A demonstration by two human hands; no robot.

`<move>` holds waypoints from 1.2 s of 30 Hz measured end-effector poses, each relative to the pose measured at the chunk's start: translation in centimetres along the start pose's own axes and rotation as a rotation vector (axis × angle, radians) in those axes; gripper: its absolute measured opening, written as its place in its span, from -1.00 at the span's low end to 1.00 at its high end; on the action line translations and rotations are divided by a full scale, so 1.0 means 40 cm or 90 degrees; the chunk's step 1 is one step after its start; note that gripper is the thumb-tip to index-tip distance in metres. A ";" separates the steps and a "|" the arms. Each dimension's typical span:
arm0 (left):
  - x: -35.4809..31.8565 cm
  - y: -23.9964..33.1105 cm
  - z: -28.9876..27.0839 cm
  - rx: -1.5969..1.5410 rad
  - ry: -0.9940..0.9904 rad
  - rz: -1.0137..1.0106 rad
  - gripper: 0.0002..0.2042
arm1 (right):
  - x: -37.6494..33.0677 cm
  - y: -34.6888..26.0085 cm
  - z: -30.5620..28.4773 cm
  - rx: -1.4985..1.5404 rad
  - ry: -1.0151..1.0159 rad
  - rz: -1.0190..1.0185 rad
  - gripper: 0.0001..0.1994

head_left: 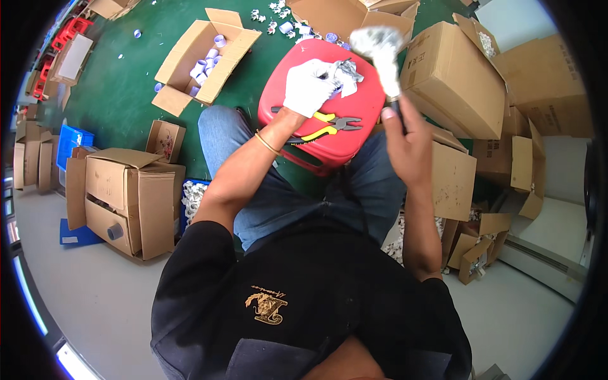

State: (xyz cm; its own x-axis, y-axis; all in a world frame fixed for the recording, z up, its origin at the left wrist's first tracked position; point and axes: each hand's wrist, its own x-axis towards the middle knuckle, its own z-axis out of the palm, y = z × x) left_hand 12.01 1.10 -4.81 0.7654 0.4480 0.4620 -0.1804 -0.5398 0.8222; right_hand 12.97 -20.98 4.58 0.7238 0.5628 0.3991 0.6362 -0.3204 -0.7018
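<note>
- A small pale, crumpled piece (347, 75) lies on the red plastic stool (297, 101) between the person's knees, pinned there by the left hand (308, 85).
- The left hand wears a white glove and is clenched down on that piece.
- The right hand (405, 136), bare, grips a dark handle; its wrapped, whitish mallet head (380, 45) is raised above the stool.
- Yellow-handled pliers (329, 125) lie on the stool just beside the left wrist.
- On the green floor (126, 95) beyond, an open carton (206, 60) holds white ring-shaped parts; more brown cartons (453, 79) crowd the right.
</note>
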 end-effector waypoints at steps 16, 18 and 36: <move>-0.030 -0.017 0.022 -0.054 0.058 0.015 -0.92 | -0.002 -0.041 -0.005 -0.012 0.140 0.196 -0.58; -0.015 -0.014 0.008 -0.092 0.038 0.001 -0.91 | -0.008 -0.039 -0.043 -0.001 0.155 0.176 -0.57; 0.079 -0.068 -0.332 -1.213 0.246 -0.214 -0.95 | -0.376 0.097 -0.102 0.181 0.196 0.535 -0.57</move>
State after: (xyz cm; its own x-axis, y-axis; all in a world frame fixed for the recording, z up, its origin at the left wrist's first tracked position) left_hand 6.70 13.46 -1.18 0.7991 0.5984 0.0575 -0.5986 0.8009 -0.0160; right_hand 5.64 -33.82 -1.72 0.9809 -0.0073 -0.1943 -0.1870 -0.3094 -0.9324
